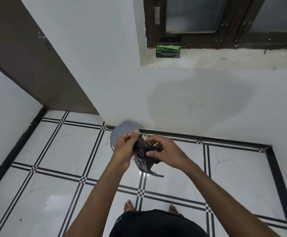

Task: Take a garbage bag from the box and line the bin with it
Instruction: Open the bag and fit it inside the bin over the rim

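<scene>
We see both hands meeting just in front of the grey bin [120,134], the left hand [124,149] and the right hand [165,151] each pinching a crumpled black garbage bag [141,151] whose loose tail hangs below them. The bin stands against the wall and is mostly hidden behind the hands, so we cannot make out its opening. Well above the bin, the green and black box [168,51] sits on the window ledge [225,60], its print too small to read.

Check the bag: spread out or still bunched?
Still bunched. The black bag is a crumpled wad gripped between left hand and right hand, one loose end dangling.
</scene>
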A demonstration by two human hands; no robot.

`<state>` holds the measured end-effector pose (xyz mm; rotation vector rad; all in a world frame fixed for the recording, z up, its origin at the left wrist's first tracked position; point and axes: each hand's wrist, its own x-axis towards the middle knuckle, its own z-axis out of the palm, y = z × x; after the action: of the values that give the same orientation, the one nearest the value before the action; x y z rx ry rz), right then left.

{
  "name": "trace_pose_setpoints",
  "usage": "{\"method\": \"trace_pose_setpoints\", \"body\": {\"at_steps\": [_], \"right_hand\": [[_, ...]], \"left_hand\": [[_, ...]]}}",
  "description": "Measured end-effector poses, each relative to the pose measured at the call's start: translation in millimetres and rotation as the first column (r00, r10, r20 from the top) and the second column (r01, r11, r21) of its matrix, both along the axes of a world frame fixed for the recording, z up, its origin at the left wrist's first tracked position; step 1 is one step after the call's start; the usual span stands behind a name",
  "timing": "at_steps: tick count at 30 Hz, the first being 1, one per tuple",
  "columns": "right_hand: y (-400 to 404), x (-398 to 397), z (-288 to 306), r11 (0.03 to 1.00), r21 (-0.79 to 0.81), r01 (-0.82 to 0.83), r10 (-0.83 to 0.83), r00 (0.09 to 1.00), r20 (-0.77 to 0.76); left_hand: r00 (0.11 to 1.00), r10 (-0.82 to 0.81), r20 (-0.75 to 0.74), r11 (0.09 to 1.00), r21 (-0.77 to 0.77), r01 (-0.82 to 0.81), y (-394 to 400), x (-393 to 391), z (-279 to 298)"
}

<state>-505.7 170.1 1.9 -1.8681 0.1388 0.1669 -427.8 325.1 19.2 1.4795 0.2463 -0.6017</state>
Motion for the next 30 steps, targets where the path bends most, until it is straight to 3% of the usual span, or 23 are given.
{"method": "trace_pose_setpoints", "body": {"at_steps": [6,12,14,17,20,22,23,25,27,30], "right_hand": [[34.1,33.3,-5.7,0.943,-0.048,0.330,-0.330,0.944,0.016],[67.4,54.8,-22.3,0.859,-0.115,0.498,-0.501,0.865,0.005],[82.6,62.5,-23.4,0.820,-0.149,0.552,-0.556,0.831,0.020],[84.7,70.8,-20.5,0.752,-0.175,0.635,-0.637,0.769,0.053],[79.8,77.6,-12.2,0.748,-0.280,0.602,-0.602,0.793,0.096],[80.8,81.2,-8.6,0.782,-0.338,0.524,-0.519,0.847,0.115],[81.1,81.8,-6.6,0.802,-0.358,0.478,-0.466,0.876,0.124],[79.7,81.4,-3.9,0.826,-0.439,0.355,-0.316,0.935,0.161],[76.5,79.9,-1.8,0.795,-0.564,0.225,-0.156,0.973,0.168],[73.3,79.0,4.1,0.669,-0.736,0.098,0.034,0.986,0.162]], "left_hand": [[0.959,0.282,-0.016,0.959,-0.018,-0.282,77.5,44.7,-6.1],[0.964,0.252,0.086,0.960,0.105,-0.261,131.4,70.3,-15.4],[0.984,0.119,0.135,0.979,0.152,-0.139,145.3,74.5,-14.2],[0.950,-0.260,0.174,0.944,0.252,0.212,166.9,79.4,-10.2],[0.795,-0.599,0.099,0.752,0.410,0.516,179.2,85.9,-6.6],[0.674,-0.734,0.085,0.555,0.647,0.522,180.8,91.0,-8.4],[0.658,-0.746,0.108,0.503,0.738,0.449,181.6,94.9,-9.6],[0.704,-0.677,0.215,0.524,0.812,0.257,187.6,103.9,-11.8],[0.776,-0.557,0.296,0.608,0.782,0.138,195.1,112.9,-14.3],[0.937,-0.261,0.232,0.866,0.485,0.121,195.0,120.3,-13.3]]}}
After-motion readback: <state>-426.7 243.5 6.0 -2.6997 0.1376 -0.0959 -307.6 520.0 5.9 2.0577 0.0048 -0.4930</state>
